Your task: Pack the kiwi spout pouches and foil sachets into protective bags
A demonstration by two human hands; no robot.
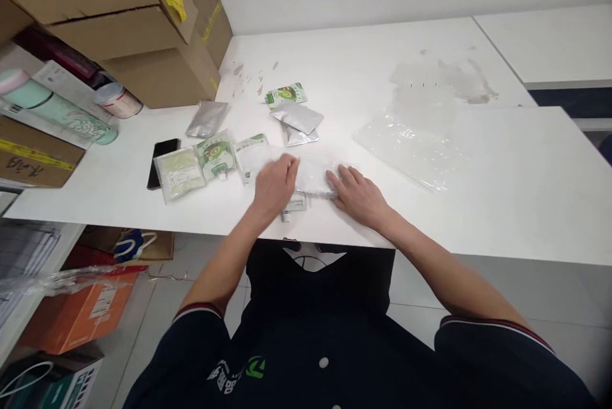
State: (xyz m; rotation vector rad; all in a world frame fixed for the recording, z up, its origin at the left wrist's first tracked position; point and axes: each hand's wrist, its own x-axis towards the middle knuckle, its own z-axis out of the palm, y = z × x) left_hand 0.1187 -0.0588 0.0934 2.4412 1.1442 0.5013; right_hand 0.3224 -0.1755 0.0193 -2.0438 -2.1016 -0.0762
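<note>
My left hand (276, 187) is closed, its thumb and fingers pinched at the left end of a clear white plastic bag (313, 176). Fingers spread, my right hand (359, 196) lies flat on the right part of the same bag. Partly under the bag's lower edge is a small spouted pouch (294, 204). Just left of my left hand lies a white-and-green pouch (248, 153). Beyond the bag, two silver packets (297, 117) overlap near a green printed pouch (285, 94). A fruit-printed spout pouch (216, 157) sits farther left.
A pale green packet (180, 174) partly covers a black phone (160, 160). Another silver packet (207, 119) lies behind them. Clear plastic sheets (411, 135) spread to the right. Cardboard boxes (157, 33) and a mint bottle (62, 113) stand at the left. The table's front edge is close to me.
</note>
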